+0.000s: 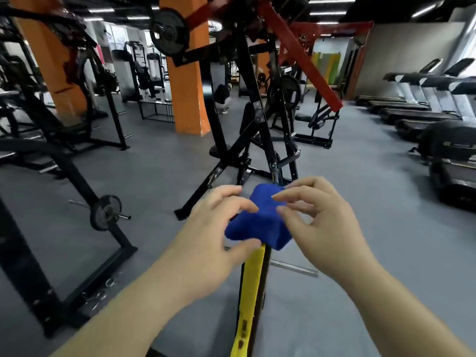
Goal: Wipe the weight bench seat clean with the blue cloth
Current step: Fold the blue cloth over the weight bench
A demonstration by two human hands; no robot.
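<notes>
A bunched blue cloth (260, 220) is held up in front of me at the centre of the head view. My left hand (213, 233) grips its left side, thumb under the lower edge and fingers curled over the top. My right hand (319, 217) pinches its right upper part with thumb and fingertips. Directly below the cloth runs a narrow yellow and black padded bar (251, 292) of a machine, stretching toward me. A small black seat pad (219, 150) sits on the black machine frame farther ahead. The cloth does not touch any seat.
A black and red plate-loaded machine (257, 119) stands straight ahead. Another black frame with a weight plate (105, 212) is at the left. Orange pillars (188, 81) rise behind. Treadmills (422, 109) line the right wall. A crouching person (223, 97) is far back. Grey floor lies on both sides.
</notes>
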